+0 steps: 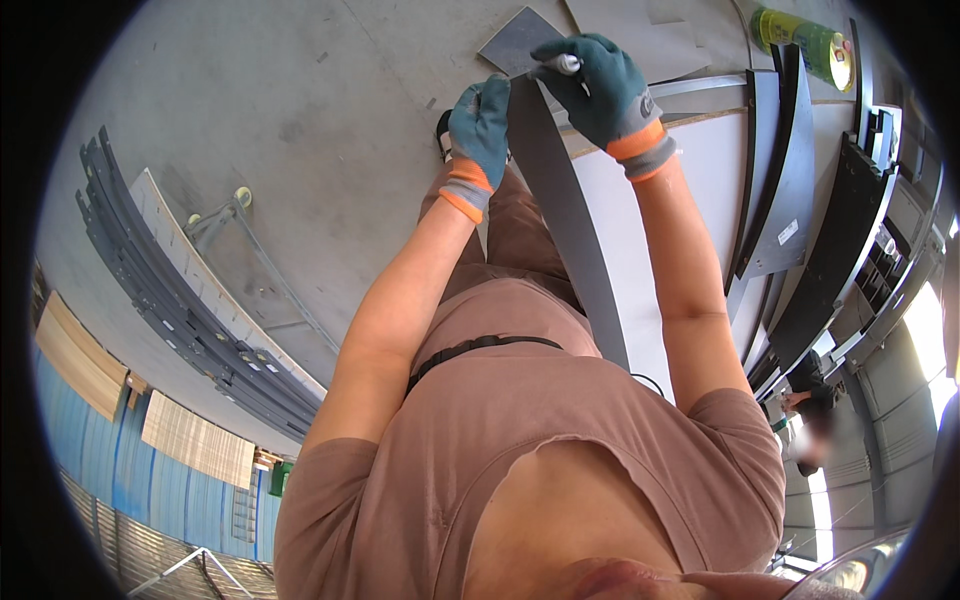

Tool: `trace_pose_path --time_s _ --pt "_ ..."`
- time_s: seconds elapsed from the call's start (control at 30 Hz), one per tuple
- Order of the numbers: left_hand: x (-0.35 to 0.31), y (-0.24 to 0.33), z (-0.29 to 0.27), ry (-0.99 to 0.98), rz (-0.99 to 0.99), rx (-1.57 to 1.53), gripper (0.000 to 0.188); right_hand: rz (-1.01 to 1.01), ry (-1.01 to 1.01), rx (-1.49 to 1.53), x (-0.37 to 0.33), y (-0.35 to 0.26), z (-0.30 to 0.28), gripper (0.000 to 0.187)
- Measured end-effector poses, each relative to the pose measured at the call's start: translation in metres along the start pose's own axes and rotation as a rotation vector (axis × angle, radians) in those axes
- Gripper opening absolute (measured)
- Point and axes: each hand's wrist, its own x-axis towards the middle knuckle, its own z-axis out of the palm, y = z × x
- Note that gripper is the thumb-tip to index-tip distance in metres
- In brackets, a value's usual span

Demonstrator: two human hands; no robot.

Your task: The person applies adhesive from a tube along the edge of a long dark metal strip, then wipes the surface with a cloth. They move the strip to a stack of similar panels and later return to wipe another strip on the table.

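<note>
A long dark grey panel (572, 205) runs from between my hands down along my right side. My left hand (480, 122), in a teal glove with a grey and orange cuff, is closed at the left edge of its far end. My right hand (605, 92), gloved alike, is just right of that end, its fingers closed around a small white-tipped object (566, 64). Most of that object is hidden by the glove, so its kind does not show. A flat dark grey plate (515, 42) is on the floor just beyond my hands.
Dark curved-looking panels (785, 190) and a large light board (630, 225) are to my right. A green-yellow cylindrical container (805, 48) lies at the far right. Stacked dark strips (190, 320) and a wheeled metal frame (245, 235) are left. Another person (808, 405) is at lower right.
</note>
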Motion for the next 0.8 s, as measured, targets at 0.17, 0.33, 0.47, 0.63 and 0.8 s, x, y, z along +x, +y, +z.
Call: trace_pose_path --time_s 0.17,0.33,0.47,0.63,0.8 --pt "0.000 0.001 -0.002 -0.037 -0.031 -0.025 0.039 -0.032 0.209 -0.138 0.004 0.007 0.010 0.020" --pt "-0.002 0.009 -0.004 -0.064 -0.019 0.101 0.036 0.040 0.255 -0.101 0.007 0.005 -0.008 0.022" --pt "-0.004 0.017 -0.001 -0.025 -0.115 0.043 0.037 0.149 0.241 0.027 -0.021 -0.002 -0.011 0.023" --pt "-0.001 0.001 0.000 0.026 0.051 0.053 0.038 0.297 0.221 0.126 -0.041 -0.018 -0.013 0.024" --pt "0.001 0.003 0.001 0.035 0.038 0.112 0.039 0.640 0.245 0.641 -0.055 -0.021 -0.009 0.017"
